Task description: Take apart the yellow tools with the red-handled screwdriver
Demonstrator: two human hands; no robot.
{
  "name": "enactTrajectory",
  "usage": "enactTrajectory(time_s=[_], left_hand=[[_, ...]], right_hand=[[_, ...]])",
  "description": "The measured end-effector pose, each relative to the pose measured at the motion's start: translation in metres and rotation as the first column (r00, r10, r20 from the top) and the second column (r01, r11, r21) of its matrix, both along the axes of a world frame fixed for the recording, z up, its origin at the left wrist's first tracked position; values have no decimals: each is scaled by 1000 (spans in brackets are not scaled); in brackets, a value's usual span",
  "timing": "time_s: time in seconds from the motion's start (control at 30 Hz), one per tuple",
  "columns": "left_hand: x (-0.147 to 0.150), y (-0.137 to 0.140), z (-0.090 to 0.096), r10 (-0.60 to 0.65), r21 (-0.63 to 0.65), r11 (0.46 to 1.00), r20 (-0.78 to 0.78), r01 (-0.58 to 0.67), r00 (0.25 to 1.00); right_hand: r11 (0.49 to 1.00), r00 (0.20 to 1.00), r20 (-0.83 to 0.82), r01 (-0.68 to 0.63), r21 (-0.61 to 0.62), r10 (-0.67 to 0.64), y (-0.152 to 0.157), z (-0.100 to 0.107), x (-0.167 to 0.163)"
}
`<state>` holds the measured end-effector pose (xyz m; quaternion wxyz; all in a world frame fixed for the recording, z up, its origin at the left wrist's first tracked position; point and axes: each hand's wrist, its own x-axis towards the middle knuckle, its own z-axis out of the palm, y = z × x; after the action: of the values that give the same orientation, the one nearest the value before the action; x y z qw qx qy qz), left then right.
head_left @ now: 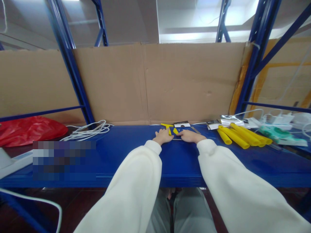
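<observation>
The cardboard panel (189,84) is standing upright along the rear of the blue tabletop (121,155) and is serving here as the reference for all positions. The left hand (163,137) is resting low before the panel's middle, palm down, fingers partly spread and touching a yellow piece (169,132); I cannot tell whether they are gripping it. The right hand (189,136) is lying slightly right of the panel's middle, its index finger reaching toward a second yellow piece (175,131) and appearing to touch it, the other fingers curling under; whether they are holding anything I cannot tell. Both yellow pieces are lying on the tabletop near the panel's foot, between the two hands.

A yellow strip (167,125) is lying nearer the panel than these pieces. A black-and-white packet (182,124) is lying just beside the panel's foot, right of its middle, and a grey strip (195,130) is lying farther right along it. Several yellow tubes (243,136) are lying in a group before the panel's right end, and a green-and-white item (279,134) is resting beyond that end. Coiled white cable (89,131) is lying before the panel's left end; a red bag (31,131) is lying beyond it.
</observation>
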<state>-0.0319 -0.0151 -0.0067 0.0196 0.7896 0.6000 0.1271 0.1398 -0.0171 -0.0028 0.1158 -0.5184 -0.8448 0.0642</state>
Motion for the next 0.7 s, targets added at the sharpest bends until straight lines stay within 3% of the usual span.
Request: enactTrajectory(time_s=[0.27, 0.7], left_hand=[[-8, 1, -1, -32, 69, 997, 24, 30, 999], [-6, 6, -8, -51, 41, 998, 66, 48, 996]], right_hand=[[1000, 1000, -2, 16, 1, -16, -4, 4, -1], [1000, 1000, 27, 14, 1, -14, -8, 8, -3]])
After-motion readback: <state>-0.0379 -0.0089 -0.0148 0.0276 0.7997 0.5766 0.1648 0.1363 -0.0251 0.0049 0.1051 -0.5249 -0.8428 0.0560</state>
